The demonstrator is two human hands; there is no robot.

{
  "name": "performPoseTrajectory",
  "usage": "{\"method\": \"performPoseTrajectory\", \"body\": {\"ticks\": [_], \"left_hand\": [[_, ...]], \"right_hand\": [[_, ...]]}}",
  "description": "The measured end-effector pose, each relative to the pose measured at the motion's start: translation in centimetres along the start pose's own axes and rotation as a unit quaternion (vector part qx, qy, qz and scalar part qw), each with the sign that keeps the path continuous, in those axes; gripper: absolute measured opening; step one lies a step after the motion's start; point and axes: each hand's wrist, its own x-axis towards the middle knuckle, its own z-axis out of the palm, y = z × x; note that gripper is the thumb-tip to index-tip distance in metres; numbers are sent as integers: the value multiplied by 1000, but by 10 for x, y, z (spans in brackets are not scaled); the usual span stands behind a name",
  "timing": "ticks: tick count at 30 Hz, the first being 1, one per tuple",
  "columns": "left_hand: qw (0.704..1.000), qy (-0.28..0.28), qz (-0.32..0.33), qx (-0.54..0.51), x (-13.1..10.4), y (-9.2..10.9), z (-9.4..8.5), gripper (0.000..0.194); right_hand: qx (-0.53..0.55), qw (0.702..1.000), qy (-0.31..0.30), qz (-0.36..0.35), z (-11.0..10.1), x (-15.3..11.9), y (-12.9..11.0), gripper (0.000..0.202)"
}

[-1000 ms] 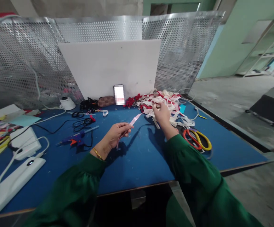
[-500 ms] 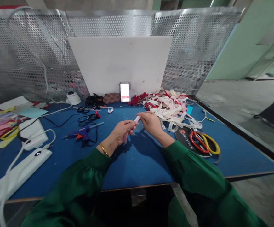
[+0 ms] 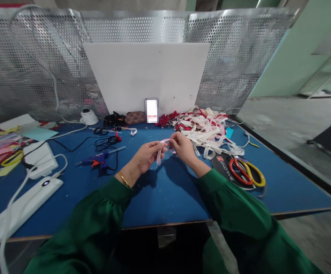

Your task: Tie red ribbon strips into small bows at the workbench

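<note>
A pale pink ribbon [image 3: 159,156] is stretched between my two hands above the blue table. My left hand [image 3: 147,155] pinches it between thumb and fingers, and a loose end hangs below the fingertips. On the other side, my right hand [image 3: 182,147] grips the ribbon with thumb and forefinger, its other fingers curled in. A short piece of the ribbon arches between the two pinches. Behind my right hand lies a heap of white, pink and red ribbons [image 3: 208,129]. To the left of my left hand is a blue glue gun [image 3: 101,158].
Red-and-yellow-handled scissors [image 3: 247,172] lie on a black disc at the right. A white power bank [image 3: 23,209], a white power strip [image 3: 40,160] and cables occupy the left. A phone [image 3: 151,110] leans on a white board [image 3: 148,72]; coloured scraps [image 3: 2,148] lie far left.
My right hand has shifted slightly and now pinches the ribbon too. The ribbon, earlier a narrow strip along my left fingers, now arches between both hands with an end hanging down.
</note>
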Motion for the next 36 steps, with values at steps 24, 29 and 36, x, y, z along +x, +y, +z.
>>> {"method": "performPoseTrajectory", "body": {"ticks": [24,29,36], "left_hand": [[992,57,107,26,6,7,-9,39],[979,102,162,67,10,7,-14,44],[973,134,178,60,13,7,-15,49]], "right_hand": [[43,997,-71,0,11,-6,-2,17],[136,986,-92,14,17,-10,-10,18],[189,981,-54,4,20,-18,-26,24]]}}
